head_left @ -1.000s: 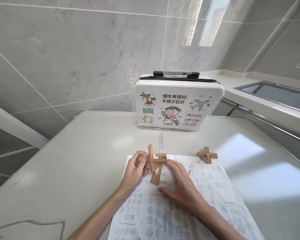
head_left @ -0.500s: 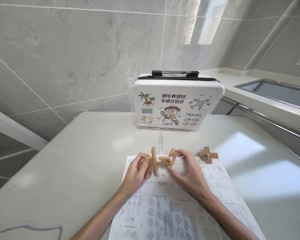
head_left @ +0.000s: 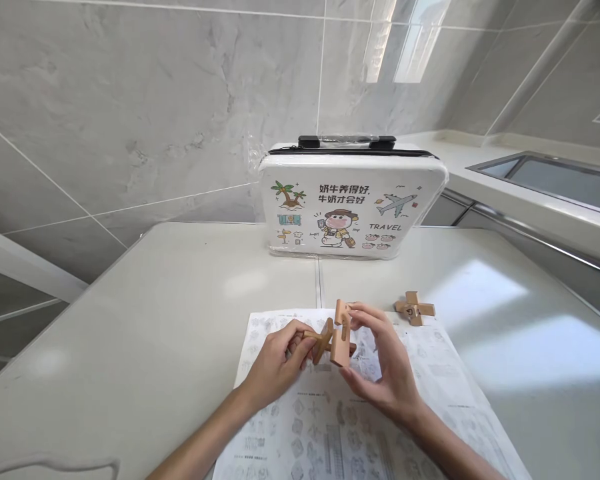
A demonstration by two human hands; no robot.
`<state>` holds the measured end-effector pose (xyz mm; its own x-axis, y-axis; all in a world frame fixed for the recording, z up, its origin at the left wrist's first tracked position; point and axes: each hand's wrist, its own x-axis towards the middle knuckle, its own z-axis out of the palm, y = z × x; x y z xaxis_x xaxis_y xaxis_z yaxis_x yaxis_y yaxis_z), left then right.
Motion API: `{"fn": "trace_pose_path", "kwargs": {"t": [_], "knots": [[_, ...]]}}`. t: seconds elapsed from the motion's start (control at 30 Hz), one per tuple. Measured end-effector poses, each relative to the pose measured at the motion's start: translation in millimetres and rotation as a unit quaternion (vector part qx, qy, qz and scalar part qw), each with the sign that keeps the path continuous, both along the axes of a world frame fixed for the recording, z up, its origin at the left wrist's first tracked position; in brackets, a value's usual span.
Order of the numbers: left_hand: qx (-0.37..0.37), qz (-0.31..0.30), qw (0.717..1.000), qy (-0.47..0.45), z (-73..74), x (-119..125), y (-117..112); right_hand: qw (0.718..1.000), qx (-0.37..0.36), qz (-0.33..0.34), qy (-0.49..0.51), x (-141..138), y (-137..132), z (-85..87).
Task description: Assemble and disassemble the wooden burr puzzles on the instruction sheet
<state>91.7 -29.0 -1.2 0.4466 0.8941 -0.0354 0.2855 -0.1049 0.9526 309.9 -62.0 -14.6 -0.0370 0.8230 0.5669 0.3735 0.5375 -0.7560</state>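
Head view: what are the fingers gripping above the printed sheet (head_left: 450,393)?

"The left hand (head_left: 275,363) pinches one end of the crossed wooden pieces (head_left: 324,341); the right hand (head_left: 393,363) spans a notched wooden piece (head_left: 339,350), thumb low, fingertips high, over the sheet's far part."

Why so?

"Probably the left pinch steadies, while the right's end-to-end span leaves the notch uncovered. Whether the pieces interlock, I can't tell."

And around the sheet?

"Beneath it, a glossy pale table (head_left: 130,333); at its far right corner, a wooden cross (head_left: 414,309); beyond it, a white case (head_left: 304,233) before a grey tiled wall (head_left: 155,120)."
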Motion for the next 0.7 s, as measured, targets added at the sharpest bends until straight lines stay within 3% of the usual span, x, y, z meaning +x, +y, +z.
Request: {"fn": "trace_pose_path", "kwargs": {"t": [0.2,0.7], "knots": [[0.031,-0.025,0.999,0.016,2.0,-0.6,-1.4,0.999,0.012,0.013,-0.051,0.1,-2.2,-2.2],[0.058,-0.028,0.998,0.024,1.9,-0.9,-2.0,0.996,-0.061,0.055,-0.025,6.3,0.8,4.1]]}}
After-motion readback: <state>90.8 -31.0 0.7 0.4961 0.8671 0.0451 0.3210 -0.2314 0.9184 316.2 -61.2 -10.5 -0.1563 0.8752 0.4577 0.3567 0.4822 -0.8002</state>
